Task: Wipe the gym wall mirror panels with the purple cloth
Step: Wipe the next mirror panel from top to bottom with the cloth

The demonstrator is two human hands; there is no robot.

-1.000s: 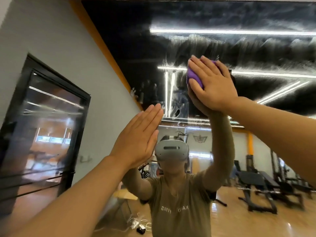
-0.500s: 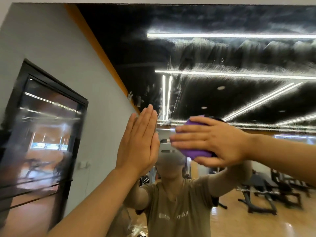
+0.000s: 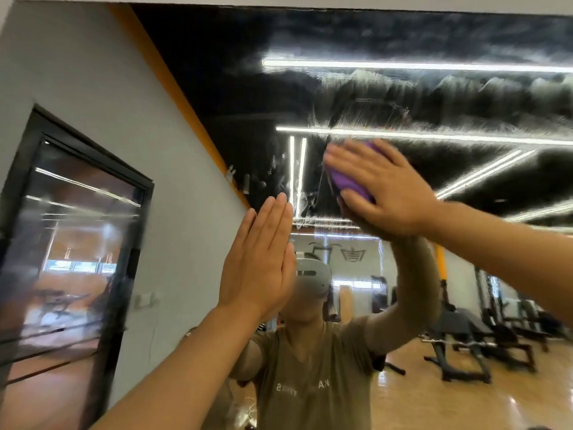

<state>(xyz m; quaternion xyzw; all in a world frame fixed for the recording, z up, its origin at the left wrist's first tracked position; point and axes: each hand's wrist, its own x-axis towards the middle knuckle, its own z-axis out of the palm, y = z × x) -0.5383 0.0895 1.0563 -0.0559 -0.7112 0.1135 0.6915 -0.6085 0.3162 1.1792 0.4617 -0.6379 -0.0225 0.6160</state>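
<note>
L hand [image 3: 259, 259] nearest me: flat, fingers together, palm braced on the mirror [image 3: 403, 97], holding nothing. R hand [image 3: 383, 189] further up, spread over the purple cloth [image 3: 350, 180] and pressing it to the glass, just below the lower light-strip reflection. Change vs 0.5 s ago: R hand + cloth back up from mid-height, so I read it as up/down strokes on one column. Farther up, streaky film across the top band (looks unwiped), so I judge this panel partly done.
</note>
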